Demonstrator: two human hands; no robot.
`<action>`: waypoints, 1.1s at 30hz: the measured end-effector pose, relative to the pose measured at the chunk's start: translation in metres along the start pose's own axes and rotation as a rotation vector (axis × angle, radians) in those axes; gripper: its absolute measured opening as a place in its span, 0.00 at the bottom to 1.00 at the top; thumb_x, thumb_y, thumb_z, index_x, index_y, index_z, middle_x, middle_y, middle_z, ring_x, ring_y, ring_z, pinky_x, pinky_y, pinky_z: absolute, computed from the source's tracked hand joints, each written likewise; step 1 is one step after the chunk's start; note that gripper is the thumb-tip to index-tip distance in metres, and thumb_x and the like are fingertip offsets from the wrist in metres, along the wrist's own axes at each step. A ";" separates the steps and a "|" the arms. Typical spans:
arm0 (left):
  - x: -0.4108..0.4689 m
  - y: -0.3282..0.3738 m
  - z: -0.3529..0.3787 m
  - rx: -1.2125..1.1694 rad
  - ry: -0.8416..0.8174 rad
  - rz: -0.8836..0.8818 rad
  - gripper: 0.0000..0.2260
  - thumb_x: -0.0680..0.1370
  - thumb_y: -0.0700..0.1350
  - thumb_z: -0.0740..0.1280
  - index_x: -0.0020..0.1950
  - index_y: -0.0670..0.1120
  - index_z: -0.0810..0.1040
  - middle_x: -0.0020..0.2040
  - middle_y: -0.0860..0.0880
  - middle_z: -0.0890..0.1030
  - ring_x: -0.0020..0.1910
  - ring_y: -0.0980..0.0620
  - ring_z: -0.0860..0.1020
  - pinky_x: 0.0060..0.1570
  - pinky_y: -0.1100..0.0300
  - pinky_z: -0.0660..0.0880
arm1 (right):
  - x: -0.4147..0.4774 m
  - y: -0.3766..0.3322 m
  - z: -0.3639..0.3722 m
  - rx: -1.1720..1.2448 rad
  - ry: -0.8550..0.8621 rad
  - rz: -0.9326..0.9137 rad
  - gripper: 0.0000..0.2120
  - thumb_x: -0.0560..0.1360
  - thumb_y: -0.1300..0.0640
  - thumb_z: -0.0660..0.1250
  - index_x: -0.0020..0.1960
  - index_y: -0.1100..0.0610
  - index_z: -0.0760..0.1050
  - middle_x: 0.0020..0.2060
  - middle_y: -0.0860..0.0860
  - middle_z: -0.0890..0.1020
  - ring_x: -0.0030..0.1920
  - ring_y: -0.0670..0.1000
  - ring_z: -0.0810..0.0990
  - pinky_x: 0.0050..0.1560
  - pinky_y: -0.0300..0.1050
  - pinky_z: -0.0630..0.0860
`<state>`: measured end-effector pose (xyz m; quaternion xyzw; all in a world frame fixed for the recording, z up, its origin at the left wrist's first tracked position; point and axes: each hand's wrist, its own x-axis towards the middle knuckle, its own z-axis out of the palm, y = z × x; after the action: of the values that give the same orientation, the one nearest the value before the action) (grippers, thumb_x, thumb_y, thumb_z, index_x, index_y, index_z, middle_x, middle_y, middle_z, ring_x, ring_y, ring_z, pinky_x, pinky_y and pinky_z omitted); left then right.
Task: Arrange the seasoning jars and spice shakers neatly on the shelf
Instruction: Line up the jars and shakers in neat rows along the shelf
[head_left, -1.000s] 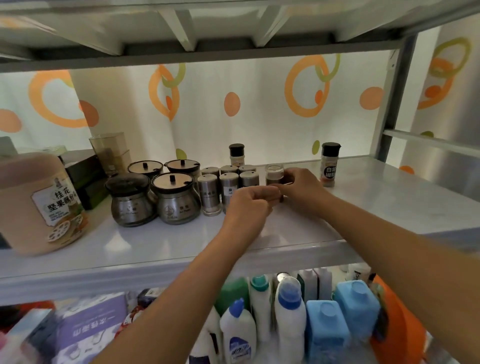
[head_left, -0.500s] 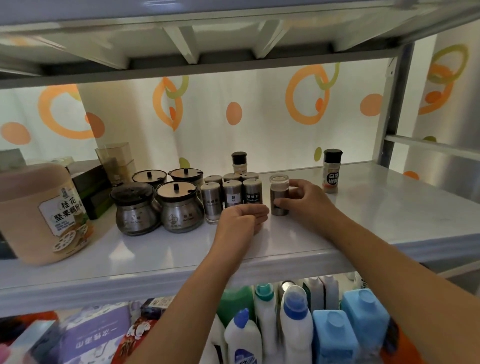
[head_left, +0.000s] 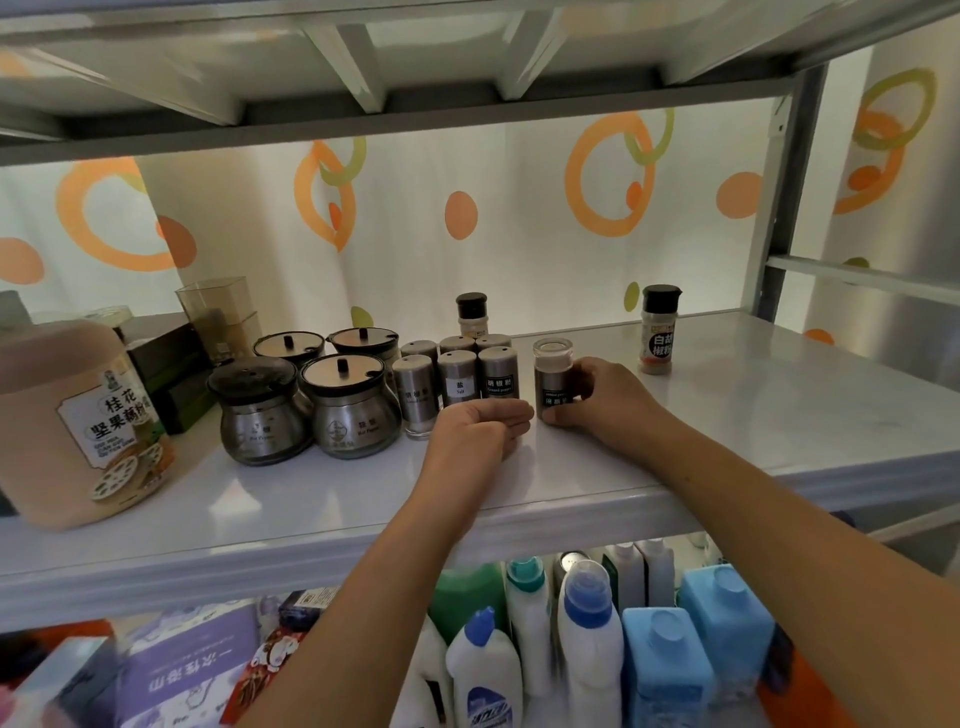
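The white shelf (head_left: 753, 415) runs across the middle of the frame, with a big pale tub (head_left: 78, 421) at its left end. Right of the tub stand four pot-bellied seasoning jars (head_left: 353, 415) in a tight block, and six steel shakers (head_left: 457, 379) are lined up against them in two rows.

A second ago both hands were busy at the clear-capped shaker (head_left: 553, 374). Now it stands upright on the shelf just right of the front row, with a small gap between. The right hand (head_left: 608, 402) grips its lower body, fingers (head_left: 560, 414) curled round the label. The left hand (head_left: 478, 428) has let go and rests before the shakers, fingers together, loosely extended and holding nothing.

This shaker seems nearly placed and likely needs only a nudge left to close the gap. The white pepper bottle (head_left: 657, 332), well apart at upper right, looks to be the last stray.
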<state>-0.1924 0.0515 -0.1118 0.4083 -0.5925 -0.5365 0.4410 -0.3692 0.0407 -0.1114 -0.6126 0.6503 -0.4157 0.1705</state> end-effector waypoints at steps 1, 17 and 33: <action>0.000 0.000 0.000 -0.001 -0.002 0.001 0.22 0.72 0.26 0.54 0.57 0.39 0.81 0.53 0.44 0.84 0.55 0.53 0.81 0.61 0.57 0.76 | 0.000 0.000 0.000 -0.003 -0.004 0.000 0.25 0.68 0.55 0.78 0.63 0.56 0.75 0.51 0.51 0.81 0.52 0.52 0.79 0.54 0.44 0.74; -0.001 0.001 0.001 0.008 -0.001 -0.002 0.22 0.73 0.26 0.54 0.58 0.39 0.81 0.54 0.44 0.84 0.54 0.55 0.81 0.61 0.59 0.76 | 0.000 0.000 0.001 -0.040 -0.014 -0.021 0.25 0.67 0.53 0.78 0.62 0.56 0.76 0.53 0.52 0.82 0.52 0.53 0.80 0.55 0.47 0.76; -0.002 0.001 0.000 0.025 -0.006 0.005 0.21 0.74 0.26 0.55 0.55 0.42 0.82 0.53 0.45 0.84 0.56 0.53 0.81 0.60 0.58 0.76 | 0.001 0.000 0.002 -0.053 -0.021 -0.035 0.27 0.68 0.53 0.77 0.65 0.56 0.74 0.57 0.53 0.82 0.54 0.53 0.79 0.57 0.46 0.75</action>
<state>-0.1919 0.0531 -0.1111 0.4107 -0.6016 -0.5289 0.4355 -0.3681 0.0391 -0.1118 -0.6327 0.6484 -0.3945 0.1536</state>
